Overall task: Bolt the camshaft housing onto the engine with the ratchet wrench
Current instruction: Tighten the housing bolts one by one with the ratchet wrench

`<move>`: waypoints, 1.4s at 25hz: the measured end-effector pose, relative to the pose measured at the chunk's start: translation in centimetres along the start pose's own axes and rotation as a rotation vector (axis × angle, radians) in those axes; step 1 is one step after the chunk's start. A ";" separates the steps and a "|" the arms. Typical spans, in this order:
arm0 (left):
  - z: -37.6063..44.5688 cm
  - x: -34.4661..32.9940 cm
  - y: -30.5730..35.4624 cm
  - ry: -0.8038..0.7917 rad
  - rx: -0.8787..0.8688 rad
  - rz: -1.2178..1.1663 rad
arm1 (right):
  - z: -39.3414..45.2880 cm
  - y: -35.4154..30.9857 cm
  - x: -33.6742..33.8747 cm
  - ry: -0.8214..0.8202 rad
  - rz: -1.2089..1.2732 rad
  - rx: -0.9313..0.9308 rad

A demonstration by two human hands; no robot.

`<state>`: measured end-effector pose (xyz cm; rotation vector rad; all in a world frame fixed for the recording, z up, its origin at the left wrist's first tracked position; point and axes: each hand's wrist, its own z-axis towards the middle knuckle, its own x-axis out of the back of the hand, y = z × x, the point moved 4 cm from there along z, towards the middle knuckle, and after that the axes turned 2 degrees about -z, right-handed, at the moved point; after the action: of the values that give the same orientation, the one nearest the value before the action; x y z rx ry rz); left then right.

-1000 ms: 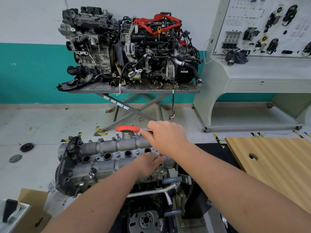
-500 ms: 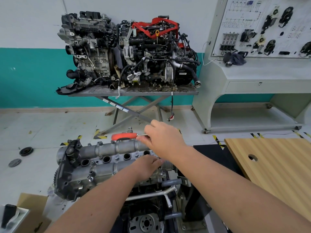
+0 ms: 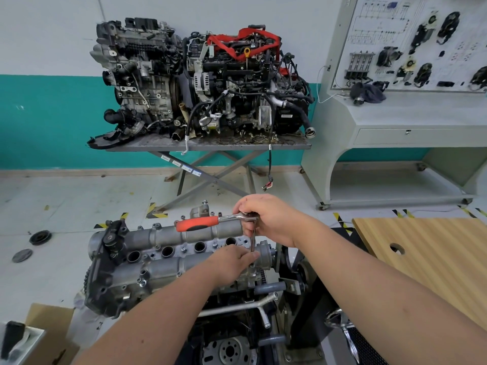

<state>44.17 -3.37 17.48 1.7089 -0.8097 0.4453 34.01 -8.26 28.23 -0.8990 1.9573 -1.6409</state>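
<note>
The grey cast-metal camshaft housing (image 3: 168,248) looks matt and slightly grainy. At its 12 o'clock edge lies the ratchet wrench (image 3: 210,223), with a glossy chromed steel shank and a smooth orange-and-black plastic grip. At 3 o'clock, the pale wooden board with a round hole (image 3: 427,256) shows a smooth, striped grain. At 8 o'clock sits brown matt cardboard (image 3: 50,325).

head cam | faces forward and down | close over engine (image 3: 168,262) | wide-angle
</note>
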 end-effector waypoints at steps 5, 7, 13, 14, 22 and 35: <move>0.3 -0.1 -0.2 0.011 -0.009 0.016 | -0.1 -0.5 0.1 -0.090 0.178 -0.043; 0.4 -0.1 -0.2 0.014 -0.021 0.025 | -0.2 -0.7 0.3 -0.138 0.226 -0.085; 0.5 -0.1 -0.3 0.016 -0.014 0.026 | 0.5 -0.7 0.0 -0.146 0.231 -0.217; 0.5 0.0 -0.3 0.016 -0.014 0.034 | 0.7 -0.7 -0.1 -0.141 0.211 -0.230; 0.4 0.1 0.0 0.006 -0.018 0.037 | 0.6 -0.8 -0.4 -0.041 0.266 -0.268; 0.8 -0.1 -0.6 0.008 -0.033 0.033 | -0.3 -0.6 -0.7 0.159 0.565 -0.245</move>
<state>44.43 -4.04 16.74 1.6645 -0.8365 0.4591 34.44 -7.62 28.81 -0.2462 2.2819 -1.1910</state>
